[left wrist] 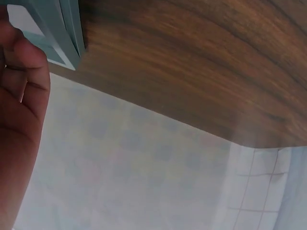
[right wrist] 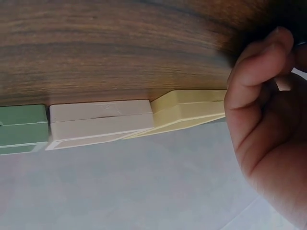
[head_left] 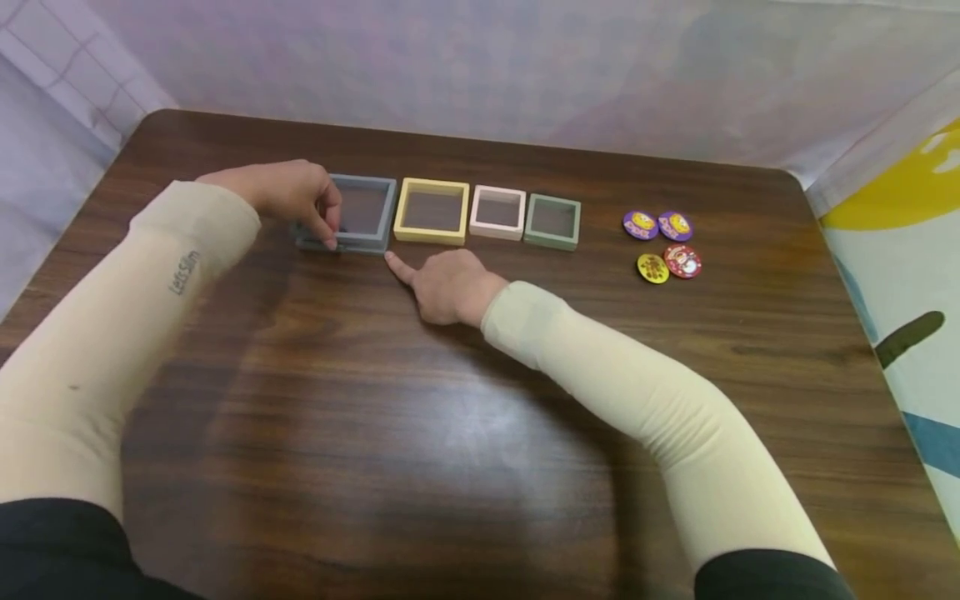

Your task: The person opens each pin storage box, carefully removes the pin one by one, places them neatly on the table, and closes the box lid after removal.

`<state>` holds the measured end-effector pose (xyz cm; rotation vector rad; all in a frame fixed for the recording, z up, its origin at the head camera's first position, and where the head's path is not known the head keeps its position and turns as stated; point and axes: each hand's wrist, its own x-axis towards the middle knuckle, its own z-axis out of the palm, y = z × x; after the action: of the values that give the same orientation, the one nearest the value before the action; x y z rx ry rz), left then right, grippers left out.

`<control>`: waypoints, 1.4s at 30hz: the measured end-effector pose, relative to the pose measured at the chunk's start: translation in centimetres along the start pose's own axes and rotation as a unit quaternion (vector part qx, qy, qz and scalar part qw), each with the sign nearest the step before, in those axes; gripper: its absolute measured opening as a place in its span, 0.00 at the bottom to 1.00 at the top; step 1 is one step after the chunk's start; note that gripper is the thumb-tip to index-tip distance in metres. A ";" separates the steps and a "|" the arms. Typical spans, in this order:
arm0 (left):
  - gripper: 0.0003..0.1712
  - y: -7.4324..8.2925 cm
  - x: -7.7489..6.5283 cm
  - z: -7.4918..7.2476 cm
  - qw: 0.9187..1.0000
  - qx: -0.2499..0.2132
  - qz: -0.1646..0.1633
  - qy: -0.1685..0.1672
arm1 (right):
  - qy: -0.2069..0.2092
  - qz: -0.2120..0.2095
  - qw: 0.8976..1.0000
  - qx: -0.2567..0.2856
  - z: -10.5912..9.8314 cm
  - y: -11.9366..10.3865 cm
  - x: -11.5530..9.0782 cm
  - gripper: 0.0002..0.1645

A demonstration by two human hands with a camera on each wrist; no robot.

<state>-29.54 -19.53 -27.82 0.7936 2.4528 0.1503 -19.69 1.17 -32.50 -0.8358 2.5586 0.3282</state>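
Note:
Four-sided and hinged-looking, a blue-grey display frame (head_left: 387, 208) lies at the left end of a row, its two layers slightly parted along the edge in the left wrist view. My left hand (head_left: 298, 193) reaches over its left part, thumb and fingers pinching at the front edge. In the left wrist view, that hand (left wrist: 21, 91) has bent fingers at the frame (left wrist: 72, 28). My right hand (head_left: 450, 285) points its straight index finger at the frame's front right corner, fingertip right at it; the other fingers are curled with nothing held.
Right of it stand a yellow frame (head_left: 429, 236), a pink frame (head_left: 497, 232) and a green frame (head_left: 551, 242). Farther right lie two purple badges (head_left: 641, 225), a yellow badge (head_left: 652, 268) and a red badge (head_left: 682, 262). A pale curtain (head_left: 480, 75) borders the wooden table (head_left: 465, 442).

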 end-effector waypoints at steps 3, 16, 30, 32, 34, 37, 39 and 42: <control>0.11 -0.2 0.1 0.4 1.000 0.000 0.008 0.002 | 0.000 0.000 1.000 0.001 0.1 -0.1 0.0 0.45; 0.11 0.1 0.5 0.7 1.000 0.000 0.013 -0.015 | 0.001 0.003 1.000 -0.005 0.2 -0.2 -0.1 0.46; 0.10 0.3 0.3 0.7 1.000 0.019 0.017 0.000 | 0.000 0.005 1.000 -0.008 0.1 -0.2 -0.2 0.46; 0.11 0.3 0.3 0.8 1.000 0.024 0.018 0.002 | 0.001 0.005 1.000 -0.008 0.1 -0.2 -0.2 0.46; 0.11 0.3 0.3 0.8 0.999 0.027 0.017 0.002 | 0.002 0.005 1.000 -0.007 0.1 -0.2 -0.2 0.46; 0.11 0.2 0.3 1.0 0.999 0.029 0.018 0.000 | 0.002 0.005 1.000 -0.007 0.1 -0.3 -0.2 0.47; 0.11 0.2 0.3 1.0 0.999 0.027 0.016 -0.002 | 0.003 0.005 1.000 -0.008 0.1 -0.4 -0.2 0.47; 0.11 0.2 0.1 1.0 1.000 0.022 0.007 -0.002 | 0.008 0.003 1.000 -0.008 0.0 -0.4 -0.1 0.47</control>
<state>-28.97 -19.32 -28.67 0.8281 2.4554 0.1004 -19.37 0.92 -32.48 -0.8396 2.5774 0.3468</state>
